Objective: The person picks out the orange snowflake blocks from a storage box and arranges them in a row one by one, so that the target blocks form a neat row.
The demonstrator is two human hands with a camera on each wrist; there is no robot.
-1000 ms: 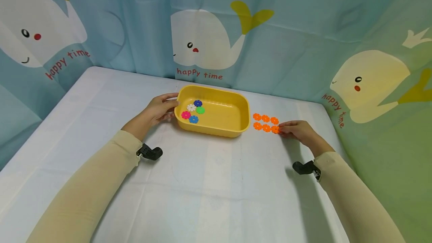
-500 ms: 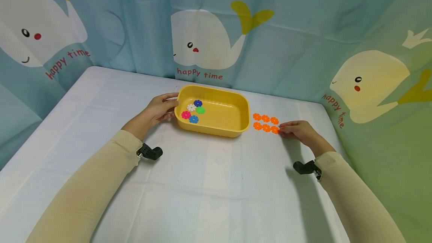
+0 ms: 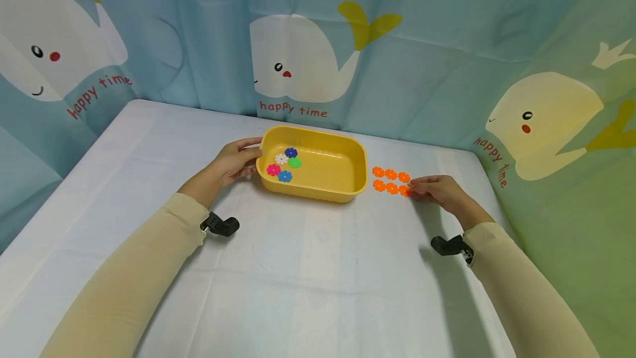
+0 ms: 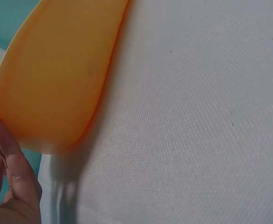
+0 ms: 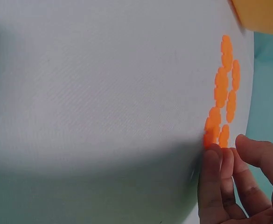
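Note:
At the left end of a yellow plastic basin (image 3: 323, 195), my left hand (image 3: 231, 162) holds the rim, its thumb (image 4: 8, 140) against the wall in the left wrist view. Inside the basin's left part lie several flower-shaped snowflake discs: dark blue (image 3: 291, 152), white (image 3: 281, 159), green (image 3: 295, 163), pink (image 3: 274, 169) and blue (image 3: 285, 176). Orange snowflake discs (image 3: 391, 174) lie flat in two rows of three to the right of the basin. My right hand (image 3: 439, 189) reaches the near row's rightmost disc (image 3: 404, 191) with extended fingertips, thumb apart from them in the right wrist view.
A white cloth covers the table (image 3: 308, 269). Behind it hangs a blue curtain (image 3: 427, 93) with whale prints, turning green at the right. A black wrist camera mount (image 3: 221, 225) sits at the left cuff, another mount (image 3: 451, 246) at the right.
My right fingertips have shifted very slightly at the near row's end disc. The basin, the discs and my left hand stay where they were.

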